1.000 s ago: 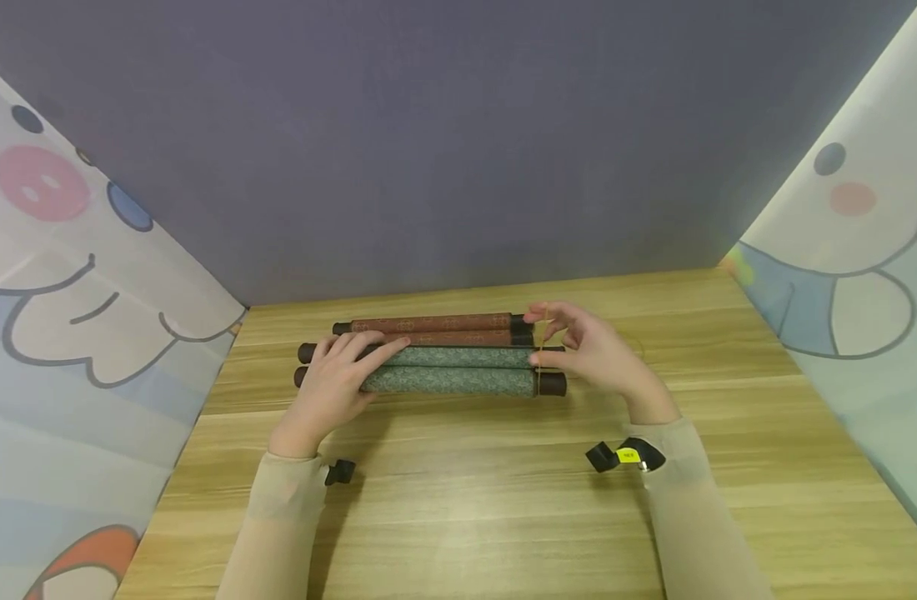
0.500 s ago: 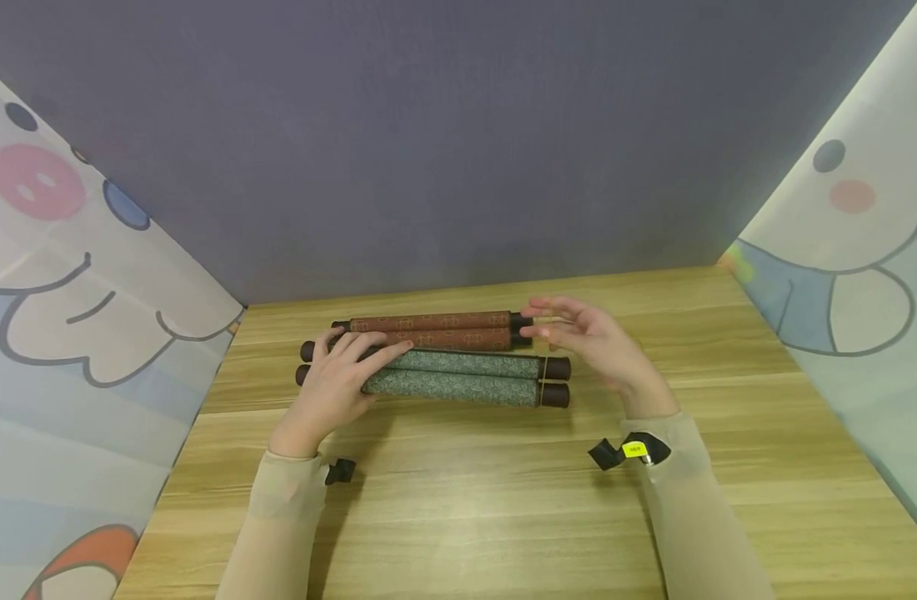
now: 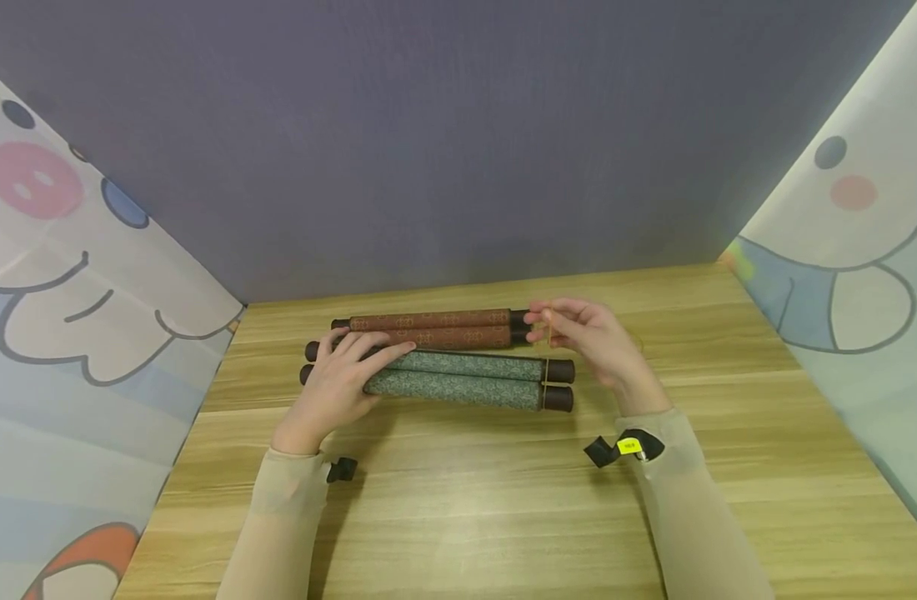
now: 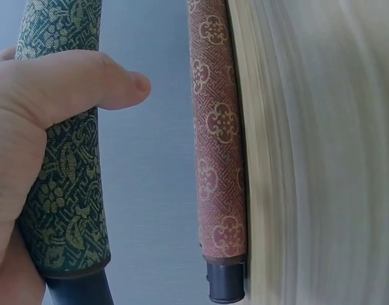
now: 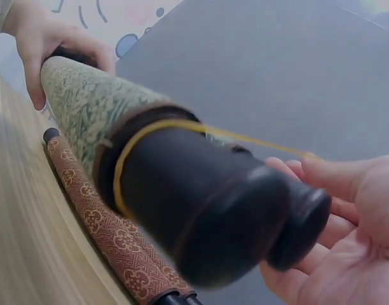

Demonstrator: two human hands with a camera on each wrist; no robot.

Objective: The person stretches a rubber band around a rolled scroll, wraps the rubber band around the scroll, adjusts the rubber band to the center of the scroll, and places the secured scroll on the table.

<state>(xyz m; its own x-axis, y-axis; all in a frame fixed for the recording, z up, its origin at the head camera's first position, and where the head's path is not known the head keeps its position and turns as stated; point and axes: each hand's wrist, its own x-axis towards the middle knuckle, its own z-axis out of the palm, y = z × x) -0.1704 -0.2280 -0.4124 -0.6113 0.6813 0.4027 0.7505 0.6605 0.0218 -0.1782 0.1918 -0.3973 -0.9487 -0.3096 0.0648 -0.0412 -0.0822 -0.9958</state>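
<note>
My left hand grips a pair of green patterned scroll rollers near their left end, fingers over the top. In the left wrist view, its thumb lies across the green cloth. A thin yellow rubber band loops round the dark end knobs on the right and stretches away from them. My right hand pinches the stretched part of the band between thumb and fingers, just beyond those knobs. Behind the green rollers lies a reddish-brown patterned scroll, also with two rollers and dark ends.
Everything is on a wood-grain table. A grey wall stands at its back edge. Cartoon-printed panels close in the left and right sides. Both wrists wear black straps.
The green rollers' right end has swung toward me, baring more of the reddish-brown scroll. My right fingers came away from the knobs, spread, and now pinch the pulled-out band.
</note>
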